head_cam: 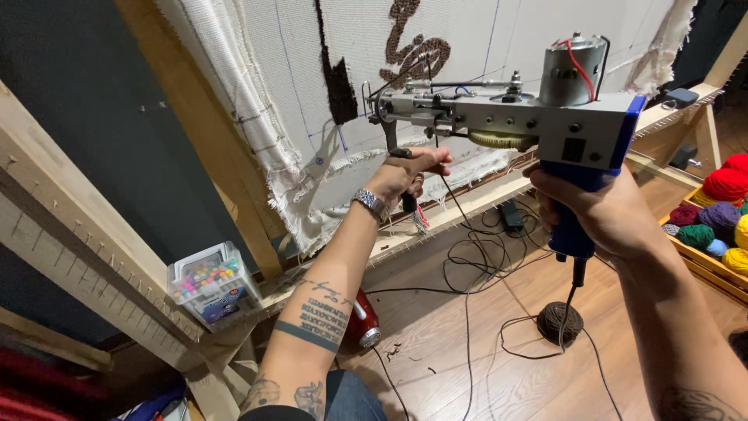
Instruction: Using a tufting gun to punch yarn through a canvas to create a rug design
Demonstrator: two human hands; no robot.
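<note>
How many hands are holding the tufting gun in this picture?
2. The left hand grips the front handle under the tufting gun; the right hand holds its blue rear grip.

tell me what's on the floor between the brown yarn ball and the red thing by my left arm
In the head view, only bare wooden floor crossed by thin black cords separates the brown yarn ball from the red thing.

Metal tufting gun (499, 113); rough cloth (296, 70)

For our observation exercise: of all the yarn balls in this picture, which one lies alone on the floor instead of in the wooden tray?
The dark brown yarn ball, on the wood floor below the right hand. The red, purple, green, blue and yellow balls sit together in the tray at the right edge.
</note>
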